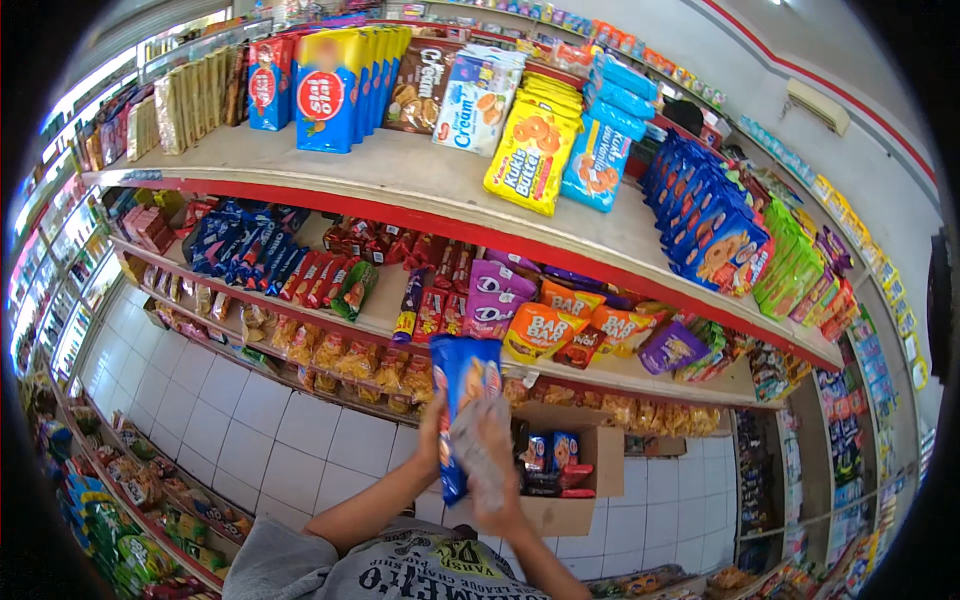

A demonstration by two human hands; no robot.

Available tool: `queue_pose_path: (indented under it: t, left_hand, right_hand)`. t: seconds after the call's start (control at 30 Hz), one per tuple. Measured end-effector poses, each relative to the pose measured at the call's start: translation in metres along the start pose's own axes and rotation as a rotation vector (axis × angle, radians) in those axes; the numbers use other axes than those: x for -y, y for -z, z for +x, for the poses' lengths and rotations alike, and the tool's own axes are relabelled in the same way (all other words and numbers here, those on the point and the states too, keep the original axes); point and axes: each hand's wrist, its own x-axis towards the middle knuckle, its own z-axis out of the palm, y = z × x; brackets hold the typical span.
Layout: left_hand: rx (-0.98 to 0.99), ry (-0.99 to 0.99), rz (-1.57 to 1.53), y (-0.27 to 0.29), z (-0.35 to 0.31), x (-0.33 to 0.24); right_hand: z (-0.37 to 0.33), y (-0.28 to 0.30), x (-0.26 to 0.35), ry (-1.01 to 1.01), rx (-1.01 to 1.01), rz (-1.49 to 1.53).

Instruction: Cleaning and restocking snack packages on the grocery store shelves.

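Observation:
A blue snack packet [464, 362] with a picture of biscuits on it stands upright in front of my chest. My left hand [431, 432] grips it by its left edge, with the fingers partly hidden behind it. A crumpled grey cloth [482, 440] is in my right hand [503, 478], pressed against the front of the packet's lower half. The cloth covers part of the packet and hides some of my right fingers. Just beyond the packet's top is the lower shelf, with purple snack bags [497, 292] and orange snack bags [545, 328].
The upper shelf [400, 178] has a red edge and holds upright blue-and-yellow packets [328, 95], a yellow biscuit packet [533, 150] and a row of dark blue packets [705, 215]. An open cardboard box [607, 462] with several packets sits on the white tiled floor [300, 440]. Stocked racks flank both sides.

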Motion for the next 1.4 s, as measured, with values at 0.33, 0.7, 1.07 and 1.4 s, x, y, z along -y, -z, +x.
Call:
queue_pose_path:
  t: [0.33,0.7,1.07,1.4]
  left_hand:
    - [-0.088,0.025,0.324,-0.043,-0.034,0.016]
    - [-0.026,-0.026,0.352,-0.035,-0.029,0.022]
    - [0.074,-0.090,0.107,-0.050,-0.018,-0.001]
    - [0.173,-0.098,-0.120,-0.025,0.012,0.007]
  right_hand:
    - [0.029,0.024,-0.038,-0.268,-0.011,0.246]
    - [0.024,0.031,-0.013,-0.009,-0.054,0.078]
    - [-0.010,0.024,0.010,-0.102,0.026,0.083]
    - [-0.030,0.035,0.026,-0.167,0.050,0.027]
